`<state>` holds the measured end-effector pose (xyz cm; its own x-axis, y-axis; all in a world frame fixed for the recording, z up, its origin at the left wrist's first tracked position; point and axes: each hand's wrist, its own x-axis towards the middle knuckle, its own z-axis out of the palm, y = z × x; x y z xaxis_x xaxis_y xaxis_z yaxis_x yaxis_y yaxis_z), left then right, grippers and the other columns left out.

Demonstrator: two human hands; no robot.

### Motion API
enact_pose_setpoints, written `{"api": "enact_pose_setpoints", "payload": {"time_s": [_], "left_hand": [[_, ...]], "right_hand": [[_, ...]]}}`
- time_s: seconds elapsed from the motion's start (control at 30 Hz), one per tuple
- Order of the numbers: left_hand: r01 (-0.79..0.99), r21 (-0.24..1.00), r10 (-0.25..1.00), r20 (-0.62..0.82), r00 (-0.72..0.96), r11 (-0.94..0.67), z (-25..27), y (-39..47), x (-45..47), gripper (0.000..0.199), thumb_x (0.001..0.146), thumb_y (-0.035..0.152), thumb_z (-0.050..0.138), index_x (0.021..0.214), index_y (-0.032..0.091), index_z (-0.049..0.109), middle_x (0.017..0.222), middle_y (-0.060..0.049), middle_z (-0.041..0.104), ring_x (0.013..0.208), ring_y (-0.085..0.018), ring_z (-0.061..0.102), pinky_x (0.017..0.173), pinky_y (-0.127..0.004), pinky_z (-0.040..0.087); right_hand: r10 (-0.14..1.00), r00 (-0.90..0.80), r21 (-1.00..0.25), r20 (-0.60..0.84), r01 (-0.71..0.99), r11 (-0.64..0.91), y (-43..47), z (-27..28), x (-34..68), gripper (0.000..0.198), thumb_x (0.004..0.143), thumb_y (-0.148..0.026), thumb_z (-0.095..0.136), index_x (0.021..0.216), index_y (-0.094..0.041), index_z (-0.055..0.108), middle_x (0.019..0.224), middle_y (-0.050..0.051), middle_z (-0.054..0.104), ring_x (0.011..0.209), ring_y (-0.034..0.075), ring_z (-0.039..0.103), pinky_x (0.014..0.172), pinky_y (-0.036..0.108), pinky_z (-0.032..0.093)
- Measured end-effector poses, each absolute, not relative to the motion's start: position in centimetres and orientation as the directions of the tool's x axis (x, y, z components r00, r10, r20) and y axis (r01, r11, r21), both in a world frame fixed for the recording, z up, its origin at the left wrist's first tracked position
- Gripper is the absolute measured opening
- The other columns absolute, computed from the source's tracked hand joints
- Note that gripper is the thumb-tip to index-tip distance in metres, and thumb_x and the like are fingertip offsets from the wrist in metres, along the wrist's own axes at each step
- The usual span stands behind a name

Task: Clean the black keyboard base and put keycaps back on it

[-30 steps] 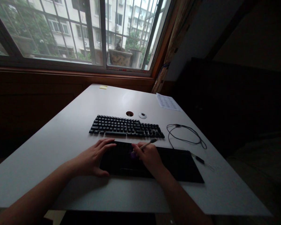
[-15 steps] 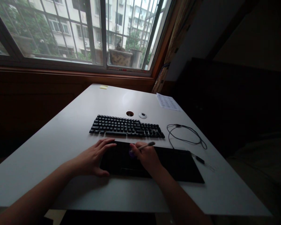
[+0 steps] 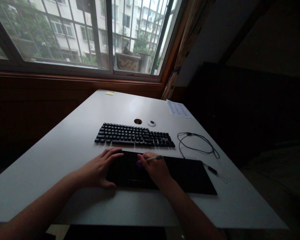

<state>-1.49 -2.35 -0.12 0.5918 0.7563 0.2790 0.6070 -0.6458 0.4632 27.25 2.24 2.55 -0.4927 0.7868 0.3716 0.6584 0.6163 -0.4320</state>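
A long black keyboard body [image 3: 187,175] lies flat on the white table, too dark for surface detail. My left hand [image 3: 100,168] grips its left end, fingers over the far edge and thumb at the near corner. Above the middle of it, my right hand [image 3: 155,168] is closed on a pen-like tool [image 3: 151,158] with a pale shaft and a dark upper end. Something purple [image 3: 139,163] shows at the tool's lower end, partly hidden by the fingers. Behind the body, black keycaps [image 3: 133,135] are laid out in keyboard order.
A looped black cable [image 3: 198,143] lies to the right. Near it sits a small black-handled item with thin wires [image 3: 212,170]. Further back are a round hole [image 3: 138,121], a white ring cover [image 3: 152,123], printed paper [image 3: 178,109] and a yellow sticky note [image 3: 110,93].
My right hand has shifted very slightly and the tool's dark end tips a little lower and to the left. The left hand keeps its place; the view moved slightly.
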Motion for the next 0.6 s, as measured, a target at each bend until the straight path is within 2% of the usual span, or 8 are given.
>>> {"api": "enact_pose_setpoints", "payload": {"time_s": [0.27,0.47,0.6], "left_hand": [[0.603,0.457,0.75,0.29,0.594,-0.654,-0.6,-2.2,-1.6,0.111,0.069,0.052,0.089,0.159,0.03,0.029,0.162,-0.017,0.034,0.143,-0.045,0.036,0.114,-0.068,0.04],[0.611,0.458,0.756,0.27,0.597,-0.646,-0.3,-2.4,-1.5,0.11,0.07,0.05,0.088,0.159,0.029,0.028,0.162,-0.016,0.033,0.144,-0.045,0.035,0.114,-0.068,0.041],[0.617,0.443,0.753,0.265,0.602,-0.65,-0.2,-2.4,-1.5,0.112,0.069,0.05,0.089,0.159,0.03,0.026,0.163,-0.017,0.031,0.145,-0.045,0.034,0.114,-0.068,0.041]], "right_hand": [[0.867,-0.409,-0.551,0.284,0.67,0.497,2.9,3.2,29.2,0.053,0.107,-0.047,0.041,0.065,-0.021,0.06,0.054,0.0,0.062,0.052,0.014,0.061,0.055,0.025,0.041],[0.891,-0.374,-0.64,0.259,0.624,0.448,3.0,2.8,29.6,0.048,0.105,-0.046,0.045,0.068,-0.021,0.064,0.054,-0.001,0.064,0.051,0.014,0.062,0.055,0.025,0.043],[0.881,-0.372,-0.617,0.291,0.631,0.47,2.8,2.5,29.2,0.05,0.106,-0.049,0.044,0.069,-0.021,0.065,0.058,0.0,0.066,0.052,0.014,0.062,0.057,0.025,0.043]]}}
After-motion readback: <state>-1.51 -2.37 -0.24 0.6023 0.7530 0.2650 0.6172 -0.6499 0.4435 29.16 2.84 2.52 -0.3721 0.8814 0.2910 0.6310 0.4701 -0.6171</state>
